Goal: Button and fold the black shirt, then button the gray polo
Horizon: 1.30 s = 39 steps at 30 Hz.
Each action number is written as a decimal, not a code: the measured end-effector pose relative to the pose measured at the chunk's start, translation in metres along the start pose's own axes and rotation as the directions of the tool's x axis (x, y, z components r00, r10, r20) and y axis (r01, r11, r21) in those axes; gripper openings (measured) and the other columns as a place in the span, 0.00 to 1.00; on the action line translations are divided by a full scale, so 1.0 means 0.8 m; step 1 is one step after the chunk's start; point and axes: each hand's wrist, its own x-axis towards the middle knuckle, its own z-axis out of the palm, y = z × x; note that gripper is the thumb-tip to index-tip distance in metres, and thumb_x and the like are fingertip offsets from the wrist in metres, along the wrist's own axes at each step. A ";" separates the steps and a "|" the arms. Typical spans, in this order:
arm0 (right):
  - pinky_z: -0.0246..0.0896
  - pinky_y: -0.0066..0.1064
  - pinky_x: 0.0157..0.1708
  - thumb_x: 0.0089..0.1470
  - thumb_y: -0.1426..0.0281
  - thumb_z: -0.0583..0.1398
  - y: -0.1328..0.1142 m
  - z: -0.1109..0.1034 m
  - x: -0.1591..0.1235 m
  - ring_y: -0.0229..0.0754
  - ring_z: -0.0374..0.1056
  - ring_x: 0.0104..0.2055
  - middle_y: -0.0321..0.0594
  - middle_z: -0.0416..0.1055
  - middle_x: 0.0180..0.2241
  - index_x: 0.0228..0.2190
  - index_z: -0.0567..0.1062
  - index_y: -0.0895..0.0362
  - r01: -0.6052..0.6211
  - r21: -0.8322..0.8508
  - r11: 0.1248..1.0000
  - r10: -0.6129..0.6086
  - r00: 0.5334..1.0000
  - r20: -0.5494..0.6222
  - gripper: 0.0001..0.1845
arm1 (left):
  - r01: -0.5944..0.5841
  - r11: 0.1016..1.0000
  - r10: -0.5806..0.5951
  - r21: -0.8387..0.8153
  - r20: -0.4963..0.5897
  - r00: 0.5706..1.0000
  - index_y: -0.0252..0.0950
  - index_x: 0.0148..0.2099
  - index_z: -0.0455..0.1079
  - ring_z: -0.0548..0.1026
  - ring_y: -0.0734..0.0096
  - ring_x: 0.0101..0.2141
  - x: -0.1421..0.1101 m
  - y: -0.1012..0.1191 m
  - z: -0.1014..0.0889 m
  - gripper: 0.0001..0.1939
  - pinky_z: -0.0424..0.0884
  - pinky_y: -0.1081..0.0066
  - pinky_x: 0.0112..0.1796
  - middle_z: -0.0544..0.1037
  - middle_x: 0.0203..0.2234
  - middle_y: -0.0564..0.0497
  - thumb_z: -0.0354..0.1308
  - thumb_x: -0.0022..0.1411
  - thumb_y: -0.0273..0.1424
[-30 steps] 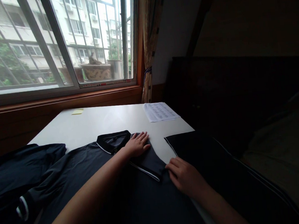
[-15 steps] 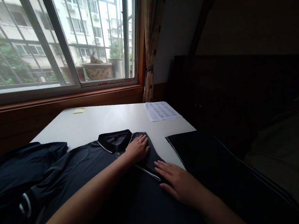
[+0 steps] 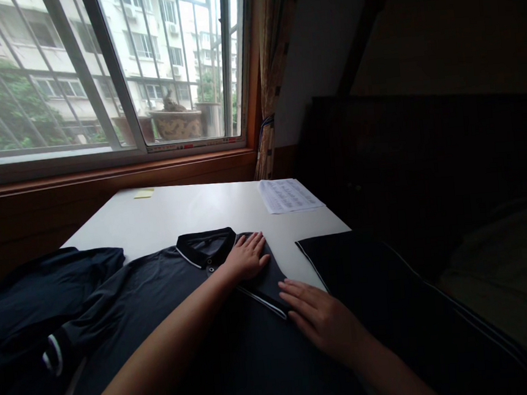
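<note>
A dark polo shirt (image 3: 147, 300) lies spread on the white table (image 3: 200, 206), its black, white-edged collar toward the window. Its right sleeve is folded inward across the chest, and the white-trimmed cuff shows between my hands. My left hand (image 3: 246, 257) lies flat on the shoulder beside the collar, fingers spread. Against the shirt's right edge, next to the folded cuff, rests my right hand (image 3: 317, 312), fingers stretched out and palm down. The other sleeve (image 3: 53, 351) sticks out to the left, unfolded. My forearms cover part of the shirt's body.
Another dark garment (image 3: 40, 278) lies bunched at the left. To the right is a dark cloth item with white piping (image 3: 382, 285). Printed sheets (image 3: 291, 195) lie at the table's far right corner and yellow sticky notes (image 3: 144, 194) at the far left. A window is behind.
My right hand has let go of the shirt's sleeve edge, which it pinched, and now lies flat with fingers extended. My left hand stays on the shoulder. The view shifts slightly.
</note>
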 end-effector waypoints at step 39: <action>0.71 0.37 0.51 0.63 0.74 0.58 0.007 -0.005 -0.002 0.45 0.74 0.48 0.43 0.78 0.47 0.46 0.79 0.53 -0.099 0.069 0.993 0.096 0.994 0.043 0.13 | 0.004 0.999 -0.006 -0.042 -0.062 0.998 0.34 0.70 0.56 0.57 0.56 0.68 0.006 -0.002 -0.007 0.30 0.53 0.52 0.66 0.57 0.70 0.40 0.47 0.72 0.44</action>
